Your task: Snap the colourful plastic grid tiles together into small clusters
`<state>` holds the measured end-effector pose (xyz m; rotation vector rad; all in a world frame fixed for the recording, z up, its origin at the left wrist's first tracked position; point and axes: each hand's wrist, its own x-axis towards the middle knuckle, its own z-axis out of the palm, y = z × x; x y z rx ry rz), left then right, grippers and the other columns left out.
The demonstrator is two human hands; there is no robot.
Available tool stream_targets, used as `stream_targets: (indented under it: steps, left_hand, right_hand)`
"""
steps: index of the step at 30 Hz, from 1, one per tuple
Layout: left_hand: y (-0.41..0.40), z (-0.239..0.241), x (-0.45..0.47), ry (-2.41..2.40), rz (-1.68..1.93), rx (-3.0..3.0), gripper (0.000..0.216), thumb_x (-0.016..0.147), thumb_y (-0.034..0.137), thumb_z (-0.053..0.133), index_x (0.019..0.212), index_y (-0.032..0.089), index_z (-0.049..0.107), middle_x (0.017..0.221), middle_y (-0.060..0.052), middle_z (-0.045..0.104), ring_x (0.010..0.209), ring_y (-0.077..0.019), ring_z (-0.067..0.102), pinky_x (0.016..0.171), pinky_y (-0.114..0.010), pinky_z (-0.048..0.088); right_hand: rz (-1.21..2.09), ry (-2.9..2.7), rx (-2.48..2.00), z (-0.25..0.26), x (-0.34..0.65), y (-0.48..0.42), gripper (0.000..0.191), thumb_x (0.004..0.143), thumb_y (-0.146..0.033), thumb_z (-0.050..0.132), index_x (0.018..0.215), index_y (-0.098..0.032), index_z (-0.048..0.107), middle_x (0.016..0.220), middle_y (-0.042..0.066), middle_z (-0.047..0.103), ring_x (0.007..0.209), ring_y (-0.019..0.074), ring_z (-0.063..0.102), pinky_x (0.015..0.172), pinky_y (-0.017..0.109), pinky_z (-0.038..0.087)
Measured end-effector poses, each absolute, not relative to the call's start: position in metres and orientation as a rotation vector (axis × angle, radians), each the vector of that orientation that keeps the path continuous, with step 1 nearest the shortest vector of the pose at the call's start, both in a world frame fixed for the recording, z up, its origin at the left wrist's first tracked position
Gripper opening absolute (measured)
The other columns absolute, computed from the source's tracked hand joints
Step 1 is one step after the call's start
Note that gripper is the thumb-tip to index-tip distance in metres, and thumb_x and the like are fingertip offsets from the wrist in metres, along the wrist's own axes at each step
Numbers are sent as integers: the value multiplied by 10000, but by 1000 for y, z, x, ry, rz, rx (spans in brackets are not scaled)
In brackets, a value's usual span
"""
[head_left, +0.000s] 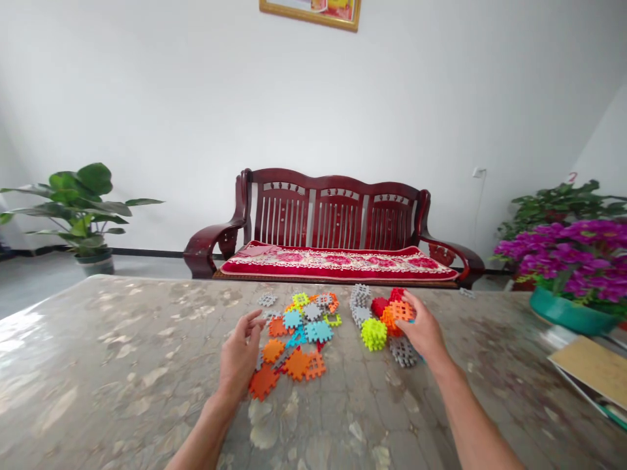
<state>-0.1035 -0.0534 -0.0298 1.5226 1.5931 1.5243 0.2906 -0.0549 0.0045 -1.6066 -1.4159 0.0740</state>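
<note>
My right hand (425,329) has its thumb and fingers around an orange interlocking block (394,316), built from notched pieces, within a group of assembled blocks on the table. Beside it are a lime-green block (373,334), red blocks (379,306) and grey blocks (361,307); another grey block (403,352) lies just below. Fingers apart, my left hand (240,349) hovers or rests at the left side of a loose pile of flat notched pieces, with nothing visible in it. That pile holds orange pieces (264,382), light blue pieces (318,331), plus grey and lime-green ones.
The patterned table (333,424) spans the foreground. On its right are a teal pot of purple flowers (573,307) and books or folders (592,369). Behind stands a dark red wooden bench (337,189) with a red cushion. A potted plant (93,215) stands at left.
</note>
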Motion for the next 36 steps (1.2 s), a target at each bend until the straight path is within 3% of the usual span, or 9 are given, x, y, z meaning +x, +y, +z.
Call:
stream_targets:
  steps: [9,18,28,36]
  left_hand:
    - [-58,-30,-110,2069,1099,1611,375,880,318,418,1212,286,590,1118,2,730,1022,-223,665,802,-296,480]
    - [-55,-34,-112,2084,976,1676,341,866,325,432,1126,283,648,1073,-3,743,957,-200,682,744,-261,482]
    - [-54,-33,-112,2081,992,1655,327,842,328,454,1081,287,673,995,-4,760,945,-207,689,730,-257,493]
    - [-54,-36,-112,2072,1020,1681,307,841,326,454,1029,290,693,989,2,761,946,-205,687,739,-260,492]
  right_hand:
    - [353,-1505,-1604,-8,334,-39,768,540,-123,586,1302,-191,516,1232,110,637,1134,237,598,1019,388,419]
    - [493,-1431,-1425,-16,336,-23,755,537,-134,606,1285,-199,528,1274,100,614,1192,239,564,1053,393,405]
    - [485,-1484,-1429,-7,298,-53,632,581,-204,634,1211,-200,580,1214,86,644,1108,234,606,1010,395,438]
    - [164,-1826,-1558,-12,253,-108,466,604,-164,611,1063,-231,642,1095,45,661,1057,239,581,962,389,434]
